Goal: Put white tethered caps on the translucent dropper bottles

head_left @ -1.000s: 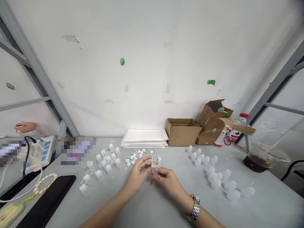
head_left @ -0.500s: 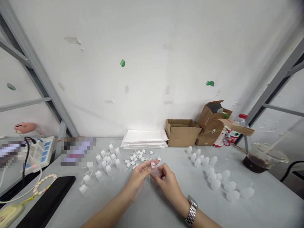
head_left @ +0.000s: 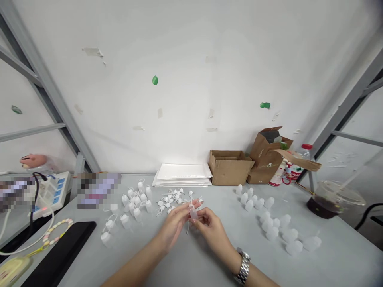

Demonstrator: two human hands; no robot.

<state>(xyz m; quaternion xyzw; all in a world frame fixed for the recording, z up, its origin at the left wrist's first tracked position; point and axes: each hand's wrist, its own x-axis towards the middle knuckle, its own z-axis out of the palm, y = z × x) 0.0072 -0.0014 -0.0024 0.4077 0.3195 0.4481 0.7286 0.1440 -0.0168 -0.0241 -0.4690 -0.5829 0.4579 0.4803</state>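
Observation:
A small frosted plastic bottle (head_left: pixel 194 214) is held between my two hands above the table. My right hand (head_left: pixel 210 224) grips its body from the right, thumb in front. With thumb and fingers closed, my left hand (head_left: pixel 177 221) pinches the white cap (head_left: pixel 191 206) at the bottle's upper end; the fingers partly hide it. A thin pale cord hangs below the hands. Just beyond my left hand lies a pile of loose white caps with cords (head_left: pixel 170 197). To the left stand several capped bottles (head_left: pixel 137 214), some with cord loops. Several uncapped frosted bottles (head_left: pixel 271 233) stand or lie on the right.
At the back are white flat packets (head_left: pixel 182 172), an open cardboard box (head_left: pixel 230 171) and a brown paper bag (head_left: pixel 263 159). A plastic cup of dark drink (head_left: pixel 324 205) is at far right. On the left are a long black pad (head_left: pixel 60 259), a bead bracelet (head_left: pixel 49 241) and a power strip (head_left: pixel 58 191).
The bottle has turned a little between my hands, and my right fingers have shifted slightly towards its lower part. The things on the table stay where they were.

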